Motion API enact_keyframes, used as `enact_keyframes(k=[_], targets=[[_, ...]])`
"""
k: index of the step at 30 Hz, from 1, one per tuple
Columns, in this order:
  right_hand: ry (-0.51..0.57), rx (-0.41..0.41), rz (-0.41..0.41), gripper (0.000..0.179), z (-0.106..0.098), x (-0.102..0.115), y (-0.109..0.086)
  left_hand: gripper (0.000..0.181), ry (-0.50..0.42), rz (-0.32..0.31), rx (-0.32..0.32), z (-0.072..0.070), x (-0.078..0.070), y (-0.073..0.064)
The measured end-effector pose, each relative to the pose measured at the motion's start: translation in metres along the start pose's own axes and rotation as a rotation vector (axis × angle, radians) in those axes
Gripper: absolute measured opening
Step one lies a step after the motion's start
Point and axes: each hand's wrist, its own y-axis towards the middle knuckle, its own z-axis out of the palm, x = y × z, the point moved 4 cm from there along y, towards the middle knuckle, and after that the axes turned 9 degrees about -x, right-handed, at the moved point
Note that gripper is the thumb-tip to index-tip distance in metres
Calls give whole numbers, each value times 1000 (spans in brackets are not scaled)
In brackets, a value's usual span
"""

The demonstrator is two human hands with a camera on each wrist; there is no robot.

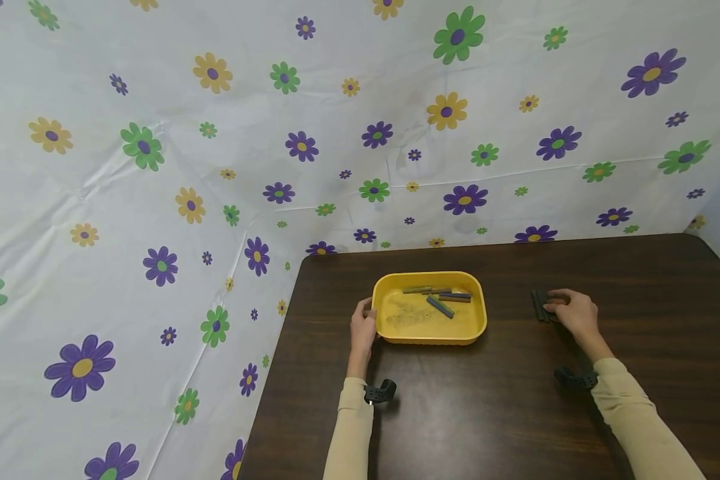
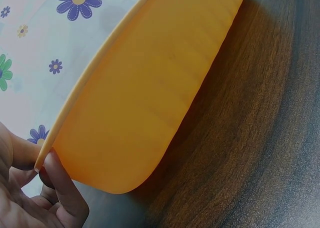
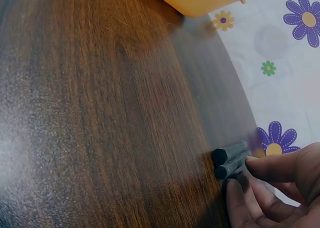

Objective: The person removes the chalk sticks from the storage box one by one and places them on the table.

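My left hand (image 1: pixel 363 325) pinches the left rim of a yellow plastic tray (image 1: pixel 429 338), thumb on one side and fingers on the other. Inside the tray lie several short thin sticks (image 1: pixel 441 307) in green, brown and dark tones, with dark smudges on its floor. To the right of the tray, my right hand (image 1: pixel 578 313) is at a small group of dark sticks (image 1: pixel 539 307) lying side by side on the table. In the right wrist view, two dark sticks (image 3: pixel 231 158) show their ends, and my thumb and fingertips close round a dark piece beside them, partly hidden.
The dark brown wooden table (image 1: pixel 456 413) ends at a back edge just behind the tray. A white sheet with printed flowers (image 1: pixel 336 100) hangs behind it and along the left side. Each wrist wears a black band (image 1: pixel 380 392).
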Motion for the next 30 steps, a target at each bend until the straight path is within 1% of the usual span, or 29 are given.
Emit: enact_keyframes(k=[5,10,17,23,30], targets=[[2,-10,17,38,-2,1,-1,33,3,9,-5,0,0,0],[17,-28,24,37,-3,3,-1,34,5,5,-4,0,-1,0],[19,-24,38,41,-5,10,-1,34,10,4,-1,0,-1,0],[37,-26,17,43,-6,24,0,34,11,9,-3,0,-2,0],[78,-44,3,41,-8,49,-3,34,8,4,-1,0,-2,0]])
